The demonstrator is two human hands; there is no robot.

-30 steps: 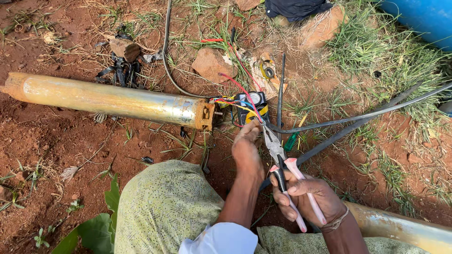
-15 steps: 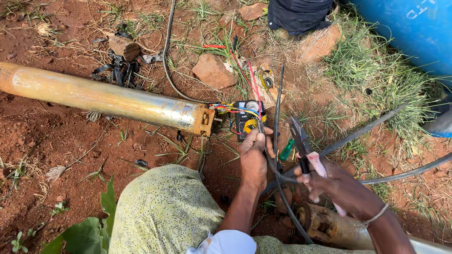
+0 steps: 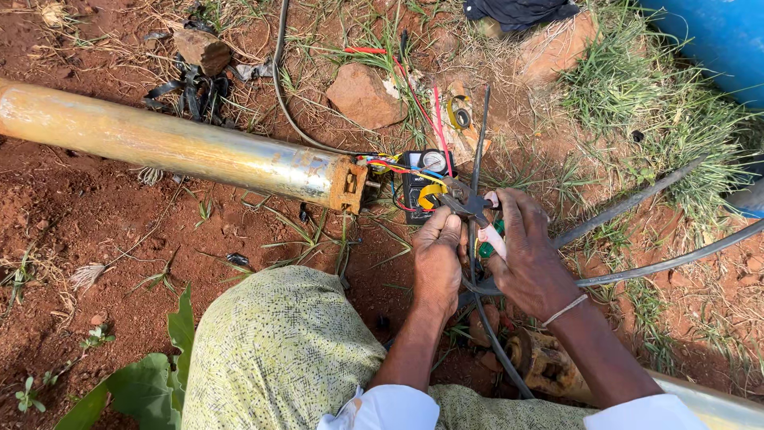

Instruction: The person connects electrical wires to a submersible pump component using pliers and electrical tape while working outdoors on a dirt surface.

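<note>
My right hand (image 3: pixel 529 259) grips a pair of pliers (image 3: pixel 476 213) with pale pink handles, jaws pointing left. My left hand (image 3: pixel 436 259) is closed just below the jaws, pinching a thin wire there; the wire itself is mostly hidden by the fingers. Beyond the hands lies a black multimeter (image 3: pixel 422 181) with a yellow dial. Red, yellow and blue wires (image 3: pixel 387 166) run from it to the rusty end of a long metal pipe-shaped pump body (image 3: pixel 175 147) lying on red soil.
Black cables (image 3: pixel 637 267) cross the ground at right. A reddish stone (image 3: pixel 364 95) and a roll of tape (image 3: pixel 459 113) lie behind. A blue drum (image 3: pixel 716 40) stands at top right. My knee in patterned cloth (image 3: pixel 278 350) fills the foreground.
My right hand has swung the pliers from pointing downward up to the wires beside the meter. My left hand has closed in under the jaws. The view has shifted.
</note>
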